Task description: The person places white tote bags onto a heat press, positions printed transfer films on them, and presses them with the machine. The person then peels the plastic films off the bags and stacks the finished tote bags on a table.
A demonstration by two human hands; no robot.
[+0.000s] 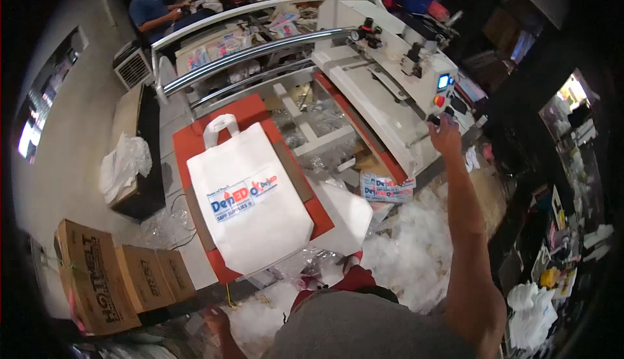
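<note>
A white bag [260, 229] with blue and red print and a looped handle lies flat on the red pad [247, 113] of a large white press. My right hand [446, 134] is raised at the machine's control end, its fingers closed at a black part below the red button [439, 101]; what it grips is too small to make out. My left hand [216, 320] hangs low, near the front edge below the bag, touching nothing that I can see; its fingers are too dark and blurred to read.
The press head [377, 99] stands right of the pad, with a metal bar [260, 52] behind. Cardboard boxes [97, 281] stand at lower left. A printed bag stack [387, 188] lies under the head. Another person [148, 11] works at the back left.
</note>
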